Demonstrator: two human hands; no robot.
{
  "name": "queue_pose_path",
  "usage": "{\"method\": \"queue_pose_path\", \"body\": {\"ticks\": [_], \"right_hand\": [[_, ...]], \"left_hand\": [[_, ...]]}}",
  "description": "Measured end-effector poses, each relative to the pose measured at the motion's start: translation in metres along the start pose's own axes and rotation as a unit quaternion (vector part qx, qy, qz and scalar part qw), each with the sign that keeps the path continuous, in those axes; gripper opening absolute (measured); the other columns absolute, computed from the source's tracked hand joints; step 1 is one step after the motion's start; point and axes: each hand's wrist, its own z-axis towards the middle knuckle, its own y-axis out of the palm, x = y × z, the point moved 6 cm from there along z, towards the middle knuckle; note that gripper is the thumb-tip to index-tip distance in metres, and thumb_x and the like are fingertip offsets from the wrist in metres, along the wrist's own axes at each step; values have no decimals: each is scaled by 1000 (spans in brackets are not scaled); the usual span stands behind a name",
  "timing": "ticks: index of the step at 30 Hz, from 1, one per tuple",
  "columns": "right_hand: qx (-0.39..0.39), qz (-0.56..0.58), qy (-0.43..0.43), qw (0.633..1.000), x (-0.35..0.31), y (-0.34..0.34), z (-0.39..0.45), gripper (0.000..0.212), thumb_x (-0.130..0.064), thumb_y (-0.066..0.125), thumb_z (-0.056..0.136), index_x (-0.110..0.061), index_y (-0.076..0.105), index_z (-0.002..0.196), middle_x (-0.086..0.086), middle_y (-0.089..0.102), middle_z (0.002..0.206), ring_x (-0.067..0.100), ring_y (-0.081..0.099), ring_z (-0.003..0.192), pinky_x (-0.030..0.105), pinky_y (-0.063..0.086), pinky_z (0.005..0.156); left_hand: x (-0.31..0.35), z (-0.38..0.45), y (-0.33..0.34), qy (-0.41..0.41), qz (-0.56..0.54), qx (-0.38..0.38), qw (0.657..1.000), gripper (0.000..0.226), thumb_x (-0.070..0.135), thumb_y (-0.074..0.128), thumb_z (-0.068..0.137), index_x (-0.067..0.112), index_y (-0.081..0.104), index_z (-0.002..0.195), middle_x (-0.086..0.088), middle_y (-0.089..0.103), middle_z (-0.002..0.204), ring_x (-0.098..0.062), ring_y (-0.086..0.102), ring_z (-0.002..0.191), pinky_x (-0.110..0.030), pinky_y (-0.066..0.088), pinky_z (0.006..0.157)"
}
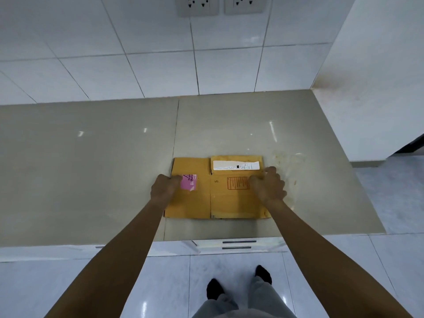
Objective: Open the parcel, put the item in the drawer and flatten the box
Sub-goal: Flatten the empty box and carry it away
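White tiled wall w/ two sockets (220,4) at the back, glossy beige counter (91,168) running under it to a corner on the right; I'm looking down past both forearms to grey trousers and dark socks on the floor tiles. The box (215,198) lies collapsed on the counter near its front edge, right of the counter seam; it looks already flat, no item in view, drawer fronts (238,244) just below the edge appear closed, so I judge the task near its end. Left hand (164,188) sits on the box's left side, fingers curled down, knuckles pressing beside a pink sticker (189,182); right hand (268,183) presses the right side, fingers bent, tips at the right edge just under the white shipping label (236,165); can't tell if either actually pinches the edge. Handling, my guess: light, thin corrugated card; stiff across panels, springy at creases, so flaps may lift once pressure goes; likely slides easily on this shiny top. Best hold imo: palms flat on panels to press, or pinch both side edges to lift.
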Motion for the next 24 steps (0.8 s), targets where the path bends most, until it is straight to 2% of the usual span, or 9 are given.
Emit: {"method": "queue_pose_path", "body": {"ticks": [2,5,8,11,15,17,20,24], "right_hand": [[7,48,1,999,2,-2,-3,46,-43,56,87,-19,42,124,8,56,125,33,52,115,52,36,97],[-7,85,-7,996,3,-4,-9,45,-41,58,88,-21,41,124,5,55,124,31,54,113,53,35,99],[-28,127,-30,991,2,-5,-16,42,-32,62,86,-24,41,122,6,54,123,29,56,109,52,42,99],[-36,165,-61,984,2,-11,-24,43,-19,63,85,-22,42,122,10,55,122,28,58,106,41,51,89],[-30,174,-97,980,12,-30,-31,40,-14,62,90,-19,44,125,11,52,126,23,56,102,31,46,82],[-33,173,-119,977,17,-41,-34,39,-12,61,90,-18,45,125,12,50,127,18,53,97,28,44,80],[-40,168,-143,975,29,-60,-41,35,-12,60,90,-17,48,123,12,50,127,19,53,99,26,42,81],[-53,152,-170,972,57,-85,-52,30,-9,56,90,-17,52,118,11,46,128,15,47,94,25,39,82]], "left_hand": [[1,-3,-4,14,10,4,1000,45,40,61,86,4,59,113,-12,60,104,-29,53,92,-35,43,80],[2,-11,-11,42,13,20,999,36,32,64,84,3,57,105,-9,58,99,-30,57,99,-34,40,77],[2,-26,-19,50,-19,46,998,46,25,67,83,5,52,121,-11,57,112,-30,54,108,-32,39,80],[2,-49,-26,64,-50,73,994,51,22,68,83,7,49,128,-14,56,125,-31,54,112,-32,39,80],[-4,-81,-30,78,-66,97,990,47,21,66,84,9,50,127,-15,57,125,-26,49,95,-33,39,79],[-8,-99,-28,80,-66,108,989,47,23,66,85,10,50,127,-15,57,126,-28,52,98,-33,39,80],[-12,-130,-18,83,-69,126,986,47,23,66,85,11,50,128,-14,56,128,-32,55,111,-34,38,82],[-19,-175,4,86,-95,151,980,45,21,66,85,10,52,126,-14,58,126,-29,55,106,-33,39,81]]}}
